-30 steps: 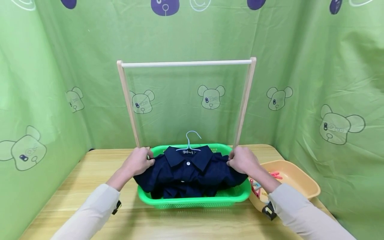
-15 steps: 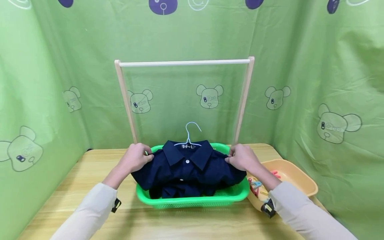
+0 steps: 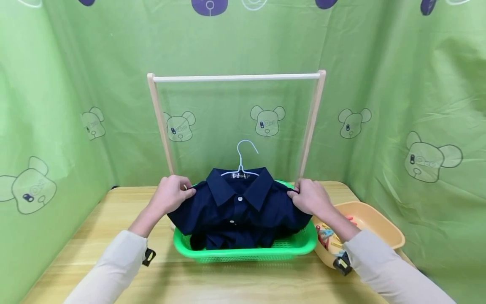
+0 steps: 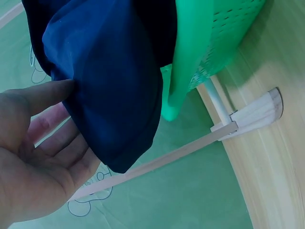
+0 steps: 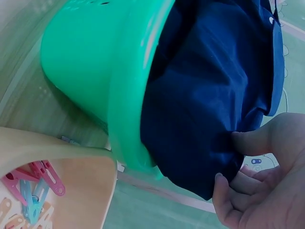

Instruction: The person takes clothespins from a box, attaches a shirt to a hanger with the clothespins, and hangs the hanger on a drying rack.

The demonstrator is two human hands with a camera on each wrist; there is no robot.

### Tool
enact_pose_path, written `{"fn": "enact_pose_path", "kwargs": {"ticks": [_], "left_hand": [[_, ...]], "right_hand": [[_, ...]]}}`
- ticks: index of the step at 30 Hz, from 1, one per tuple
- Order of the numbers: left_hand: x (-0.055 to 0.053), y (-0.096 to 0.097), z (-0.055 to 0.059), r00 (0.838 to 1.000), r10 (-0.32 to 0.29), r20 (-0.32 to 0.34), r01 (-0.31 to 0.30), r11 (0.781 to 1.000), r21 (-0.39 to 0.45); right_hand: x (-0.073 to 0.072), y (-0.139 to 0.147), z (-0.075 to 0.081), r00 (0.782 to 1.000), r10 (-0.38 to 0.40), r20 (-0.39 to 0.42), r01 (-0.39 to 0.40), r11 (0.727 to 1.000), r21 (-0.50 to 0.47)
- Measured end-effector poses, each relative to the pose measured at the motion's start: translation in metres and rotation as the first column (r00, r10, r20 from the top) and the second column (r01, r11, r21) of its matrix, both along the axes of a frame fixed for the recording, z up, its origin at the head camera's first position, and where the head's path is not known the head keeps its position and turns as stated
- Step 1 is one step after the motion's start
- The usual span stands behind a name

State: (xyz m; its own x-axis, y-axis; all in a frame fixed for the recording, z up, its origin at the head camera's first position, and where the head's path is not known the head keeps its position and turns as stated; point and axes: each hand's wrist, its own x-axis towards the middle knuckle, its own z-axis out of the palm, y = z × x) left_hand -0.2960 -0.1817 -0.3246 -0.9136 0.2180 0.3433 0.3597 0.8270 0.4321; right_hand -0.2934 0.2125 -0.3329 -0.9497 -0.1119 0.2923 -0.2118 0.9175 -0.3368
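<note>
A dark navy collared shirt (image 3: pixel 243 211) with white buttons hangs over a green plastic basket (image 3: pixel 247 254), its lower part bunched inside. Inside the collar sits a thin pale hanger (image 3: pixel 241 162), hook upward. My left hand (image 3: pixel 171 195) pinches the shirt's shoulder on the left side, thumb on top in the left wrist view, where the sleeve (image 4: pixel 109 90) droops below. On the opposite shoulder, my right hand (image 3: pixel 310 196) pinches the cloth between thumb and fingers; the right wrist view shows that sleeve (image 5: pixel 195 124) beside the basket rim. The hanger's arms are hidden within the shirt.
Behind the basket stands a rack with wooden posts and a white crossbar (image 3: pixel 235 78). An orange tray (image 3: pixel 379 219) at the right holds several coloured clothespins (image 3: pixel 325 236). Green printed curtains (image 3: pixel 243 50) surround the wooden table (image 3: pixel 125 211).
Both hands have raised the shirt's shoulders a little. Collar and hanger have risen with them, so the hook stands higher against the curtain. The basket has stayed in place.
</note>
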Motion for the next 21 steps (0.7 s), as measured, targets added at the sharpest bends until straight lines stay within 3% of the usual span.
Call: {"fn": "enact_pose_path", "kwargs": {"ticks": [10,21], "left_hand": [[0.006,0.002,0.005,0.998,0.046,-0.036,-0.044,0.997,0.067],[0.008,0.002,0.005,0.994,0.104,-0.038,-0.101,0.992,0.072]], "right_hand": [[-0.003,0.006,0.003,0.996,0.004,-0.090,-0.008,0.999,-0.038],[0.002,0.010,0.015,0.994,-0.020,-0.108,0.010,0.996,-0.092]]}}
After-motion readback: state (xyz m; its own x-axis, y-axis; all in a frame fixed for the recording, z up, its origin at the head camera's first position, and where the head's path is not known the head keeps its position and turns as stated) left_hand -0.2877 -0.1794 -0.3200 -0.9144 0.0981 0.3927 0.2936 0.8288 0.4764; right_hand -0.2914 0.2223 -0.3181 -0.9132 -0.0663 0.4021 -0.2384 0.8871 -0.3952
